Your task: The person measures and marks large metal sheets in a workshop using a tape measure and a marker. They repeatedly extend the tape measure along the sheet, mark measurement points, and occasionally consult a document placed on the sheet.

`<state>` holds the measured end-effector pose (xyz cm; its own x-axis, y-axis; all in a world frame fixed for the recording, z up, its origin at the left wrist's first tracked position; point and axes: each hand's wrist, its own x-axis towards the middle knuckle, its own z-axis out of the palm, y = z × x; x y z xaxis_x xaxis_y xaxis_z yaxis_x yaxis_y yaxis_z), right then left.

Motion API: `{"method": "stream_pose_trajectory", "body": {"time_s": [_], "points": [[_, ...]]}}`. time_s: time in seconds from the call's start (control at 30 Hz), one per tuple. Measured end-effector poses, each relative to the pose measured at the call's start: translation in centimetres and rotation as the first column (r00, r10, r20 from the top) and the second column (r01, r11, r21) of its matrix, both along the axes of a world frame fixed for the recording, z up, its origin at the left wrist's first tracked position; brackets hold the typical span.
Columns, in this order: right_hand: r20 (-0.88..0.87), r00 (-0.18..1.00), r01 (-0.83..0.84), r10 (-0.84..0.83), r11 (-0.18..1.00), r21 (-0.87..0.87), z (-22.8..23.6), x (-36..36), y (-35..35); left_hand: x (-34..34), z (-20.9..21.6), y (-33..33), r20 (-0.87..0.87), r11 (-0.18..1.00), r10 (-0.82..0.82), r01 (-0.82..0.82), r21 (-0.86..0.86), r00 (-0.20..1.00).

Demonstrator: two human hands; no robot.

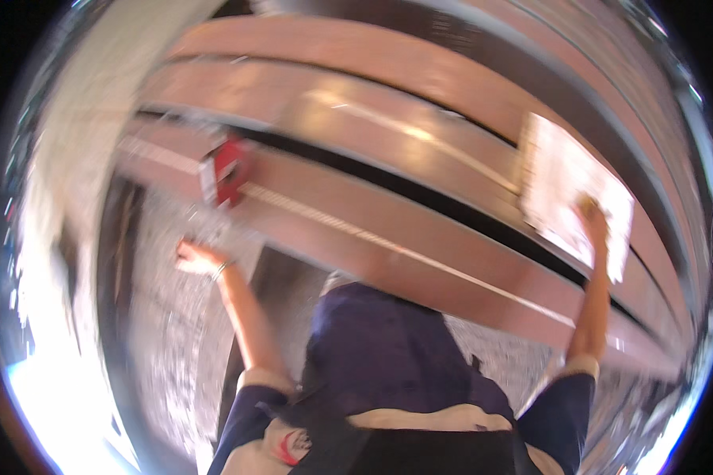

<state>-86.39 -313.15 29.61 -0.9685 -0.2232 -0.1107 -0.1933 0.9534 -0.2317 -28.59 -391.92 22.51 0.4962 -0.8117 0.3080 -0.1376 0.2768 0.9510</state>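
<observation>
My right hand point(592, 215) reaches far out on the right and rests against a white, sheet-like rectangular thing point(562, 178) with a tan edge. Its fingers are smeared by motion; something brownish shows at them, too blurred to name. On the left, my left hand point(200, 258), with a thin band at the wrist, hangs in the air off the near edge of the long metal surface point(420, 229). Its fingers look apart, with nothing seen in them. Just beyond that hand, a small red and white box-like thing point(230, 170) stands on the near strip of the surface.
Long brownish metal strips run across in front of me, parted by dark gaps point(388, 180). A pale, ruler-like line point(356, 231) follows the near strip. A pale upright panel point(79, 158) stands at the left. Grey floor point(170, 332) shows below my left hand.
</observation>
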Motion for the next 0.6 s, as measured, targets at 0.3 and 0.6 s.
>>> {"method": "stream_pose_trajectory", "body": {"time_s": [0.3, 0.6], "points": [[-0.277, 0.961, 0.088, -0.019, 0.967, 0.239, 4.6, 2.5, -5.1, -4.3, 18.9, 8.3, -0.034, 0.983, -0.146, 0.141, -0.116, 0.989], [-0.012, 0.895, -0.429, 0.446, 0.851, -0.304, 14.7, 20.0, -23.0, -15.8, 21.1, 19.4, 0.301, 0.234, -0.936, 0.962, 0.144, 0.183]]}}
